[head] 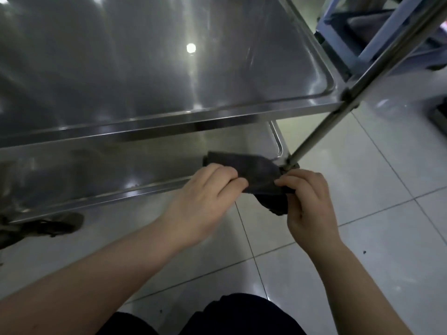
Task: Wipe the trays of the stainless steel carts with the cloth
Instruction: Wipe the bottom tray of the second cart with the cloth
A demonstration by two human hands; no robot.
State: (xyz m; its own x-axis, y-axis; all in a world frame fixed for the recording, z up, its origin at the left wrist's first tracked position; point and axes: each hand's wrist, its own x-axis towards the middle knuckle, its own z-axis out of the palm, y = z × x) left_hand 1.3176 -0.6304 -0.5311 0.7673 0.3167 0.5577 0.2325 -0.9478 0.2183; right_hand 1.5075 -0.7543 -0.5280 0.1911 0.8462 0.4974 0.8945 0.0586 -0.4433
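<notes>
A stainless steel cart fills the upper left. Its upper tray (pixel 217 117) is shiny and bare; the lower tray (pixel 135 189) lies beneath it. A dark grey cloth (pixel 251 170) is stretched over the lower tray's near right corner, beside the cart's leg (pixel 321 131). My left hand (pixel 205 197) pinches the cloth's left end between thumb and curled fingers. My right hand (pixel 307 199) grips its right end, and a loose flap hangs below between the two hands.
White glossy floor tiles (pixel 362 213) spread to the right and below. A blue-grey frame with a dark bin (pixel 358 27) stands at the upper right behind the cart. A caster wheel (pixel 48 226) sits under the cart at left. My dark-clothed knees (pixel 217 317) are at the bottom.
</notes>
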